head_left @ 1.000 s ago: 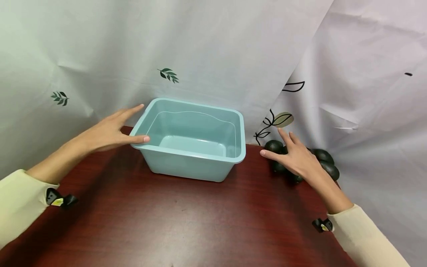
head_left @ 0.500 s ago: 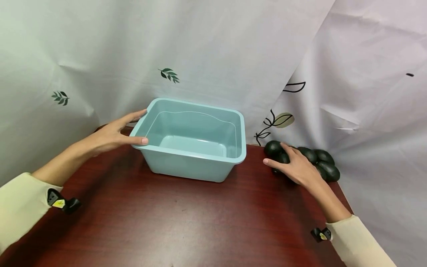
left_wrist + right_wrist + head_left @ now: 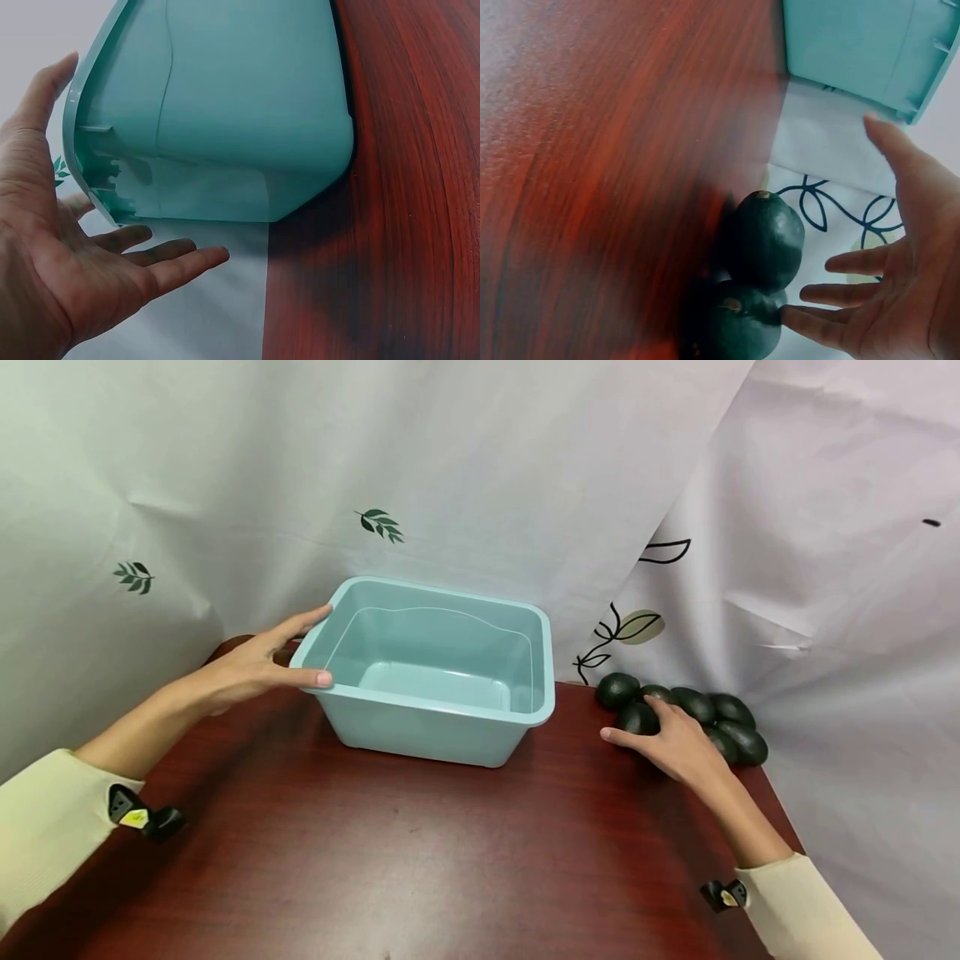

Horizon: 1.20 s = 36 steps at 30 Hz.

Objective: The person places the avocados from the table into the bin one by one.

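A pale blue plastic basin stands on a dark red wooden table against the back cloth. At its left end is my left hand, with the thumb by the front rim and a fingertip at the back left of the rim. In the left wrist view, the fingers extend outside the basin wall and are not curled round it. My right hand spreads over a group of dark green avocados at the table's right. In the right wrist view, a fingertip lies against one avocado; another avocado is beside it.
Several more avocados lie close together by the table's right edge. White patterned cloth hangs behind and at the sides. The bare table extends in front of the basin.
My right hand has come down and slightly right onto the avocados. The left hand has settled slightly lower at the basin's rim. The basin stays in place.
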Tool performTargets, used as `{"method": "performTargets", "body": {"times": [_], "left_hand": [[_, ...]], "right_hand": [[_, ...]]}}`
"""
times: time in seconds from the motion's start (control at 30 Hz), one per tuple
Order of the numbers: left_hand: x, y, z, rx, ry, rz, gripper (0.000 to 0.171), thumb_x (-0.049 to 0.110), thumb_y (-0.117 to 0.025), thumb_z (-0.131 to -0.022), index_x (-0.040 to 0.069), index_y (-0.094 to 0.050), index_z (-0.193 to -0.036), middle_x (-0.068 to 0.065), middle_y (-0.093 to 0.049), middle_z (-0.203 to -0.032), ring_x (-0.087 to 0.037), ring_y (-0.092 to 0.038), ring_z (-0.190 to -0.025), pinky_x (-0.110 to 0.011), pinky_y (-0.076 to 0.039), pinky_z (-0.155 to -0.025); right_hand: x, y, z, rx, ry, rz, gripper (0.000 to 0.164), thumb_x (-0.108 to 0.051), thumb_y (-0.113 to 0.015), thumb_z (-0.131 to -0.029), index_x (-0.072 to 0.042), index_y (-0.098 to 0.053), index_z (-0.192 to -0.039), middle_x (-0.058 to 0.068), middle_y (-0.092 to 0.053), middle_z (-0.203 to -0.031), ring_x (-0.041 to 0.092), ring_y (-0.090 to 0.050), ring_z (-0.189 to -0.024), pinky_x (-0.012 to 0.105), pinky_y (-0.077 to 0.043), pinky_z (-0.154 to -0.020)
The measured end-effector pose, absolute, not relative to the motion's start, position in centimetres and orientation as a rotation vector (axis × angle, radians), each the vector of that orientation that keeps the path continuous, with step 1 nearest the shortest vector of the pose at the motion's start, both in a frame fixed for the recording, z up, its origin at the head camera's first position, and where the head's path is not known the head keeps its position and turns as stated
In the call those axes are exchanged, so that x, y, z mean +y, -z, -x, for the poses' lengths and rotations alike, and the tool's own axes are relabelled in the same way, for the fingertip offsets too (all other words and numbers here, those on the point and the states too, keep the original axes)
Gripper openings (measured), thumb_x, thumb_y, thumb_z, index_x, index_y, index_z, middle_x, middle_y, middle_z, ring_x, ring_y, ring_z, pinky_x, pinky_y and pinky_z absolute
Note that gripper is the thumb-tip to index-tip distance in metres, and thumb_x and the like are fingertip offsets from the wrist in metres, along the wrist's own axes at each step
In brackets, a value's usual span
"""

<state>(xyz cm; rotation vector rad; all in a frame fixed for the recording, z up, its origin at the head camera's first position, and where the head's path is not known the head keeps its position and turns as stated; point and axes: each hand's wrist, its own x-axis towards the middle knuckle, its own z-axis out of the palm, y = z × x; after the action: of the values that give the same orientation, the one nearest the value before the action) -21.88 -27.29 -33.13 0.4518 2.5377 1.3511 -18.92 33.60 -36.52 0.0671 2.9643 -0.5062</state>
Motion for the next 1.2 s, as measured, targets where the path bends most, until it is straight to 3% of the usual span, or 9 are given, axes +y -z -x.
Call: {"method": "performTargets", "body": {"times": [0.17,0.43,0.67,0.83,1.2], "left_hand": [[-27.2,33.2,21.8,2.509,-1.387,-0.446,0.108,0.025,-0.082,-0.102,0.043,-0.011,-0.182,-0.014,-0.033,-0.179,-0.043,-0.051,-0.151,-0.022,-0.055,-0.096],[-26.8,33.6,21.6,2.515,-1.415,-0.419,0.111,0.027,-0.084,-0.101,0.048,-0.009,-0.181,-0.008,-0.032,-0.179,-0.036,-0.047,-0.152,-0.017,-0.052,-0.098],[-26.5,34.0,21.5,2.373,-1.557,-0.39,0.11,0.02,-0.08,-0.103,0.049,-0.008,-0.18,-0.013,-0.033,-0.175,-0.037,-0.051,-0.145,-0.037,-0.064,-0.095],[-26.1,34.1,21.6,2.297,-1.618,-0.394,0.11,0.018,-0.078,-0.104,0.047,-0.005,-0.181,-0.014,-0.029,-0.177,-0.039,-0.051,-0.145,-0.046,-0.066,-0.098],[-26.1,34.3,21.4,2.22,-1.713,-0.396,0.111,0.011,-0.077,-0.103,0.046,-0.006,-0.181,-0.013,-0.024,-0.178,-0.039,-0.05,-0.146,-0.04,-0.068,-0.095]], "right_hand": [[33.8,37.2,19.0,3.019,0.534,-0.028,0.129,-0.085,-0.074,-0.091,0.007,-0.034,-0.173,0.04,-0.041,-0.172,0.059,-0.041,-0.159,0.077,-0.04,-0.125],[33.3,38.0,19.4,3.064,0.575,0.003,0.107,-0.063,-0.078,-0.101,0.018,-0.044,-0.163,0.043,-0.052,-0.161,0.061,-0.051,-0.151,0.074,-0.045,-0.122],[33.0,38.9,19.6,3.087,0.625,-0.004,0.097,-0.051,-0.081,-0.102,0.014,-0.045,-0.164,0.041,-0.05,-0.164,0.059,-0.048,-0.154,0.073,-0.043,-0.124],[33.1,39.6,19.7,3.072,0.683,-0.023,0.095,-0.05,-0.081,-0.102,0.011,-0.045,-0.166,0.038,-0.05,-0.166,0.058,-0.049,-0.154,0.074,-0.045,-0.122],[33.1,40.0,20.1,3.028,0.75,-0.049,0.091,-0.048,-0.082,-0.101,-0.001,-0.046,-0.171,0.036,-0.056,-0.163,0.054,-0.059,-0.146,0.072,-0.051,-0.116]]}}
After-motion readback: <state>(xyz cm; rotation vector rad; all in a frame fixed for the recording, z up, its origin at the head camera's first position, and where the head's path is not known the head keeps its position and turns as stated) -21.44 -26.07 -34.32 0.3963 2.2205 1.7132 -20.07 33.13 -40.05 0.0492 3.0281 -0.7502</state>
